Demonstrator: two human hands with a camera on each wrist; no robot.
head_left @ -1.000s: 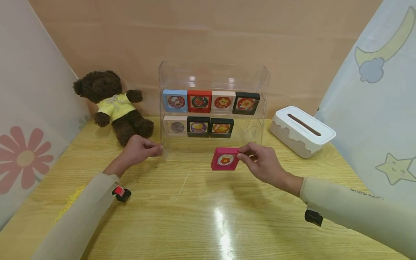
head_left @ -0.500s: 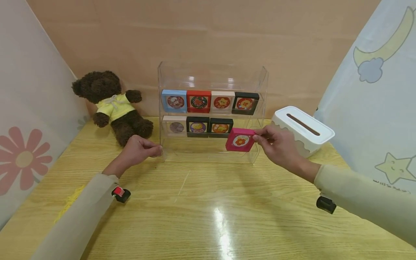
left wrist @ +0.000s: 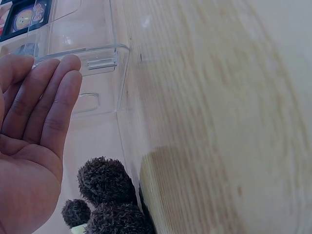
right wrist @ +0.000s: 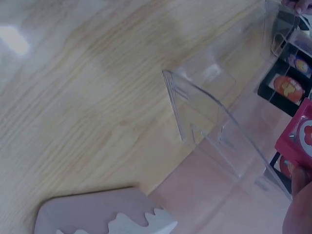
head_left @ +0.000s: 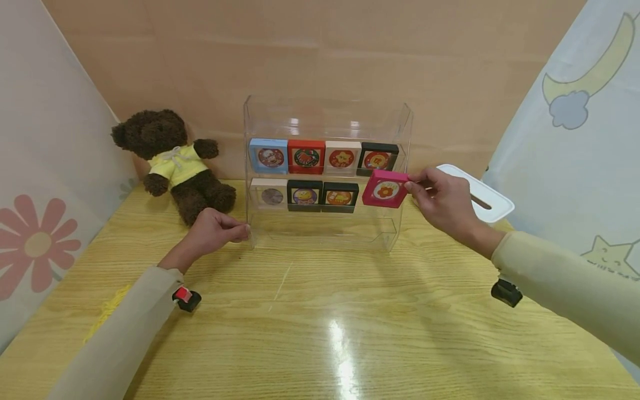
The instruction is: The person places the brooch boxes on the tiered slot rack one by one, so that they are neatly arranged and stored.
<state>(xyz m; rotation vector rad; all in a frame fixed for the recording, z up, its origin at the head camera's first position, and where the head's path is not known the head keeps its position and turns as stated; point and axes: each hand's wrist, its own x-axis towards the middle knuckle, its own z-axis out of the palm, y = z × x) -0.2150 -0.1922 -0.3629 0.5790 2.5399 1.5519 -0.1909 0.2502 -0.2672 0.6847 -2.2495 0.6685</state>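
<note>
My right hand (head_left: pixel 442 203) pinches a magenta square frame (head_left: pixel 385 189) by its right edge, thumb and fingertips on it. A round flower picture shows in its middle. The frame overlaps the right end of the middle tier of a clear acrylic display rack (head_left: pixel 320 228), right of a black frame with an orange picture (head_left: pixel 340 197). In the right wrist view, the magenta frame (right wrist: pixel 297 139) shows only in part at the right edge. My left hand (head_left: pixel 212 230) pinches the rack's lower left side panel; in the left wrist view its other fingers (left wrist: pixel 56 109) extend beside the panel.
Blue, red, cream and black frames line the upper tier, with the red frame (head_left: pixel 306 156) second from left. A brown teddy bear (head_left: pixel 172 161) in a yellow shirt sits left of the rack. Behind my right hand stands a white-lidded tissue box (head_left: pixel 492 203). Yellow strands (head_left: pixel 107 312) lie by my left sleeve.
My right hand has carried the magenta frame up and to the right, from over the table in front of the rack to its middle tier. The left hand has stayed put.
</note>
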